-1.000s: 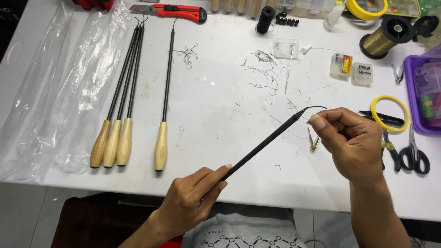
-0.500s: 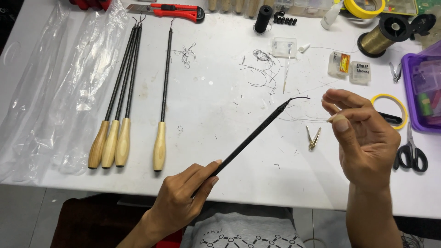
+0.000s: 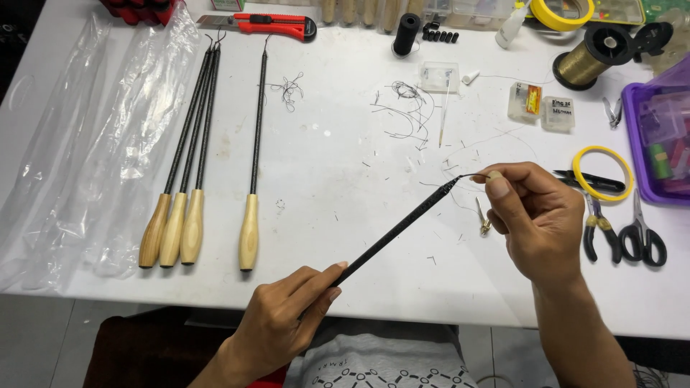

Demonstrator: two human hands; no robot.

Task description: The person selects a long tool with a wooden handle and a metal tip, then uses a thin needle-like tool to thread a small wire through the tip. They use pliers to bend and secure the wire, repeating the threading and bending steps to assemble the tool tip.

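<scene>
My left hand [image 3: 291,316] grips the lower end of a thin black rod [image 3: 402,230] that slants up to the right over the white table [image 3: 323,179]. My right hand [image 3: 535,215] pinches the metal wire tip of that rod between thumb and forefinger, with a fine thread running from it. A small brass piece [image 3: 484,224] lies on the table just left of my right palm. Several finished black rods with wooden handles [image 3: 188,172] lie side by side on the left, with one more [image 3: 254,158] a little apart.
Clear plastic sleeves [image 3: 79,144] cover the left end. Pliers [image 3: 595,224], scissors [image 3: 642,233] and a yellow ring [image 3: 602,172] lie at the right by a purple box [image 3: 658,136]. A gold thread spool [image 3: 586,61], red utility knife [image 3: 262,25] and thread scraps [image 3: 402,108] lie farther back.
My right hand has moved left and closed its fingers on the rod's wire tip again. The rod's tip dropped slightly. My left hand keeps its hold.
</scene>
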